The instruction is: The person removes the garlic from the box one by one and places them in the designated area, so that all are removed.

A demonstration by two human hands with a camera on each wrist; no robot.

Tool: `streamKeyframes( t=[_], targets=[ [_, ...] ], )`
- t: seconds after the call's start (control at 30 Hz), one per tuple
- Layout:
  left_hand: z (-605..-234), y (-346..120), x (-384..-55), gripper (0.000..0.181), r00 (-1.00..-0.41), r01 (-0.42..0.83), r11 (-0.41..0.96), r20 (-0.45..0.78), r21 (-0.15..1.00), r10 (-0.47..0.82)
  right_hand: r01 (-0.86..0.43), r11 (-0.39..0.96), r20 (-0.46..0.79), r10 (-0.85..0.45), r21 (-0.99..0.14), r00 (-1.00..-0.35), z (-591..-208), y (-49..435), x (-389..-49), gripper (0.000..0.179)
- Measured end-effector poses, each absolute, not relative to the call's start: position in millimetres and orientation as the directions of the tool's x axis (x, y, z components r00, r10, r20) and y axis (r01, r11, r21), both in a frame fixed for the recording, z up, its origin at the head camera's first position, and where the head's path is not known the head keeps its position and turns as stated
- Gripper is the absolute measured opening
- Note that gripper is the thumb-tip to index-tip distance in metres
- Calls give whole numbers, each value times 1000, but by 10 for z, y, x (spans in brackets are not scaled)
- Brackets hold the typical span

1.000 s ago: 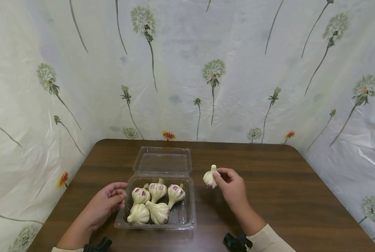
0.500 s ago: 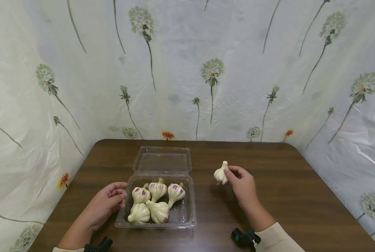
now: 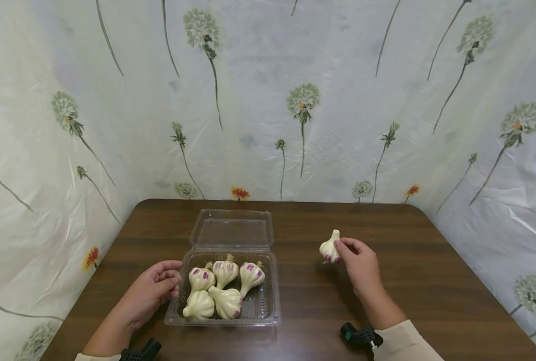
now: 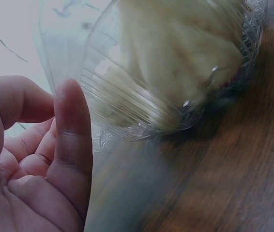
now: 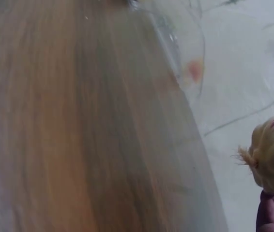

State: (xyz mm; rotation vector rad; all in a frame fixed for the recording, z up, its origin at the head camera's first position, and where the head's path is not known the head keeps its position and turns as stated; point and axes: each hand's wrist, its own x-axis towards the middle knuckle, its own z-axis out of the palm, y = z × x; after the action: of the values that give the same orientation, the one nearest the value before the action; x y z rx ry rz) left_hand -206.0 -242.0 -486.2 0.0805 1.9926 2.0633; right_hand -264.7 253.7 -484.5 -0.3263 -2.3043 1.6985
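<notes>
In the head view my right hand [image 3: 362,265] pinches a white garlic bulb [image 3: 329,248] with purple patches between thumb and fingers, stem up, above the table. The right wrist view shows this garlic bulb [image 5: 272,157] at its right edge, root tuft outward; only some fingertips [image 5: 268,210] appear below it. My left hand [image 3: 153,291] is at the left side of a clear plastic clamshell box [image 3: 268,321], thumb [image 4: 70,140] and forefinger pinching its rim. Several garlic bulbs [image 3: 227,303] lie inside the box, some with dry roots showing.
The box's hinged lid [image 3: 232,230] lies folded back behind its base. Dark brown wood-grain table [image 3: 408,281] extends right of the box. A pale sheet printed with dandelions [image 3: 250,100] hangs behind and along both sides.
My right hand has carried the garlic bulb to the right, farther from the box, and slightly up in view. The left hand and the box look the same.
</notes>
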Motion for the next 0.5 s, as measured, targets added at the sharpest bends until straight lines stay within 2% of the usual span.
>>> streamKeyframes(
  t=[0.3,0.5],
  targets=[
    [-4871,-2426,-2066,48,-962,-153,-20,-145,988,233,104,361,36,359,-927,-933,-4862,2682,-2659,55],
    [-4876,-2430,-2068,47,-961,-149,-18,-140,989,237,134,349,6,373,-927,-928,-4866,2757,-2650,55]
  ],
)
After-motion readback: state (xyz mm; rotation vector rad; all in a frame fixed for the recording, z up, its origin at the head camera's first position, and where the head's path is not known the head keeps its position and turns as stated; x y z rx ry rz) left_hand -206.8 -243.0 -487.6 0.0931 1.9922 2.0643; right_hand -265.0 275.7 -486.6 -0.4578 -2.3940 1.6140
